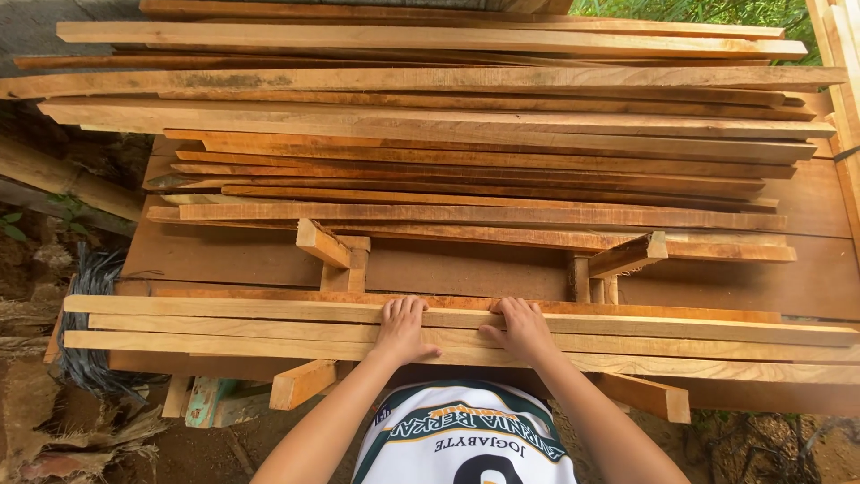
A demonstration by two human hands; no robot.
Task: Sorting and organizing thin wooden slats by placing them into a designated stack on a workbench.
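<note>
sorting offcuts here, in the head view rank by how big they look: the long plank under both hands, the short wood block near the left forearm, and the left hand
1. long plank, by far the largest, spanning nearly the whole frame.
2. and 3. short wood block and left hand: they look about alike, so I will not rank them.

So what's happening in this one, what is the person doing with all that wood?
A person stands at a wooden bench, seen from above. The left hand and right hand rest palm-down, side by side, on the near planks lying along the bench's front edge. Neither hand grips anything. Behind them, past two small wooden brackets, a large pile of long boards lies stacked lengthwise across the bench.
</note>
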